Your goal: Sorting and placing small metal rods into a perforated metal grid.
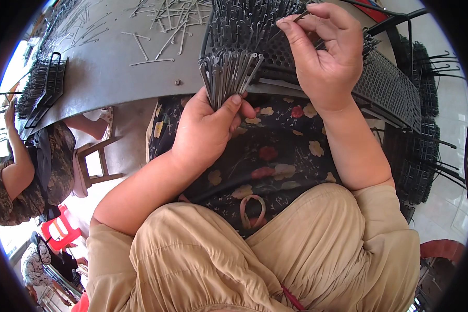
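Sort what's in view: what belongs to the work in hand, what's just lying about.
Seems to belong:
bundle of metal strips, in the left hand
thin piece, in the right hand
perforated rack
perhaps loose strips on the table

Likely just about:
red plastic seat
wooden stool

1. Left-hand grip [205, 127] clasps a bundle of thin metal strips [226, 75], fanned out at the far end.
2. Right-hand grip [325, 62], farther right, pinches one dark strip [300, 17] near a perforated rack [278, 57] crowded with upright strips [239, 31].
3. Loose strips [153, 61] lie scattered on the grey bench [114, 78], far left.
4. Left, a co-worker's arm [22, 153] reaches beside another loaded rack [51, 86].
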### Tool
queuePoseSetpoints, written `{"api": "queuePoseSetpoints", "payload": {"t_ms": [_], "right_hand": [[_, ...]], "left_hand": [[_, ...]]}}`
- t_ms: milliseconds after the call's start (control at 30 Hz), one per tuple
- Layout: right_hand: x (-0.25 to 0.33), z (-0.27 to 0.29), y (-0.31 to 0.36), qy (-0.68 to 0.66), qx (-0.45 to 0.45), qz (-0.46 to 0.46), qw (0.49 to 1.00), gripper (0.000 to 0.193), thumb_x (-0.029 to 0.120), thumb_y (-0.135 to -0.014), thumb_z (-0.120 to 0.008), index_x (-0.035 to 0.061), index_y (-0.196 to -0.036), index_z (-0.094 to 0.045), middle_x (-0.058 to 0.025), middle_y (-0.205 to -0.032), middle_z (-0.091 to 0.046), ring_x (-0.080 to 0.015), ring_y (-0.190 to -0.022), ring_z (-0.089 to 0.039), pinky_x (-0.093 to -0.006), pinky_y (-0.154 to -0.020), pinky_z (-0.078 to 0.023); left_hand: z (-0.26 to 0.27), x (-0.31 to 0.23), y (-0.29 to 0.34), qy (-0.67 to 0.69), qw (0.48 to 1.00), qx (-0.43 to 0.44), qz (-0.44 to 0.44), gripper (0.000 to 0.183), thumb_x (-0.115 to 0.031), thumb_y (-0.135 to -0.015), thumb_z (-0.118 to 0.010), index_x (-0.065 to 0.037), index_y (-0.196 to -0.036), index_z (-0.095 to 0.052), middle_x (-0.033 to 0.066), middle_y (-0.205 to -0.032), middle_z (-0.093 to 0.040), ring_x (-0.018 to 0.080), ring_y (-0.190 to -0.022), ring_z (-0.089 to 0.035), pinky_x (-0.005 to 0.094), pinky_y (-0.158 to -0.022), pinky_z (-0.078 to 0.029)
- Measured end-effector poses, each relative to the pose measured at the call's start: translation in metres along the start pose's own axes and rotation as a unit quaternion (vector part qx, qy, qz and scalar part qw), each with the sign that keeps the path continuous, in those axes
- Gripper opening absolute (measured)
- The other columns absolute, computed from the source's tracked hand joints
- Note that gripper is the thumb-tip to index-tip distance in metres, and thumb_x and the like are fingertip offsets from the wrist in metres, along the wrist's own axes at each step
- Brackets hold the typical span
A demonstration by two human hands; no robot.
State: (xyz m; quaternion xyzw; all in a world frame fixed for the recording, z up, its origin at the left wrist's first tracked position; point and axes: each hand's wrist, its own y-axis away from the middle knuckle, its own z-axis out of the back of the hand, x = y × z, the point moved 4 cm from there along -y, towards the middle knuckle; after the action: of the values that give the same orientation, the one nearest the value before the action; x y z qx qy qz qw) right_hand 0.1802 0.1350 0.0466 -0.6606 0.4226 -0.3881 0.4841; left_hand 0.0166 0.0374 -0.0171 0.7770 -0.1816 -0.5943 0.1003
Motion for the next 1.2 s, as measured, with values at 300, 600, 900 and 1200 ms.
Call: {"api": "queuePoseSetpoints", "payload": {"t_ms": [300,600,900,1200], "right_hand": [[0.037,-0.013,0.007,0.381,0.236,-0.301,0.842,0.024,-0.003,-0.083,-0.071,-0.0003,-0.106,-0.065,-0.0044,-0.086,-0.069,-0.0055,-0.066,-0.058,-0.0164,-0.058,-0.045],[0.028,0.006,-0.011,0.251,0.099,-0.358,0.894,0.032,-0.005,-0.086,-0.066,-0.0024,-0.114,-0.051,-0.0099,-0.089,-0.070,-0.0087,-0.071,-0.063,-0.0172,-0.058,-0.048],[0.032,-0.004,-0.012,0.488,0.242,-0.203,0.814,0.014,0.000,-0.082,-0.074,0.0061,-0.093,-0.068,-0.0026,-0.089,-0.068,-0.0073,-0.066,-0.059,-0.0192,-0.054,-0.042],[0.049,-0.014,0.019,0.189,0.076,-0.567,0.798,0.031,-0.001,-0.084,-0.070,0.0015,-0.113,-0.060,-0.0056,-0.091,-0.068,-0.0063,-0.077,-0.061,-0.0201,-0.066,-0.049]], "left_hand": [[0.001,-0.002,0.003,0.044,0.997,0.016,-0.066,0.008,-0.008,-0.099,-0.050,-0.004,-0.101,-0.056,0.0029,-0.082,-0.065,0.0043,-0.061,-0.048,0.0195,-0.053,-0.040],[-0.002,0.002,0.002,0.024,0.999,0.037,-0.020,0.014,-0.010,-0.099,-0.052,-0.004,-0.109,-0.059,0.0023,-0.087,-0.066,0.0048,-0.064,-0.053,0.0193,-0.054,-0.041],[-0.002,0.004,0.002,-0.005,1.000,0.012,-0.003,0.008,-0.007,-0.098,-0.050,-0.005,-0.101,-0.058,0.0021,-0.085,-0.066,0.0051,-0.064,-0.053,0.0203,-0.054,-0.042],[-0.004,0.002,0.006,0.069,0.996,0.044,-0.032,0.010,-0.007,-0.098,-0.052,-0.005,-0.106,-0.058,0.0030,-0.084,-0.066,0.0062,-0.064,-0.053,0.0187,-0.053,-0.040]]}}
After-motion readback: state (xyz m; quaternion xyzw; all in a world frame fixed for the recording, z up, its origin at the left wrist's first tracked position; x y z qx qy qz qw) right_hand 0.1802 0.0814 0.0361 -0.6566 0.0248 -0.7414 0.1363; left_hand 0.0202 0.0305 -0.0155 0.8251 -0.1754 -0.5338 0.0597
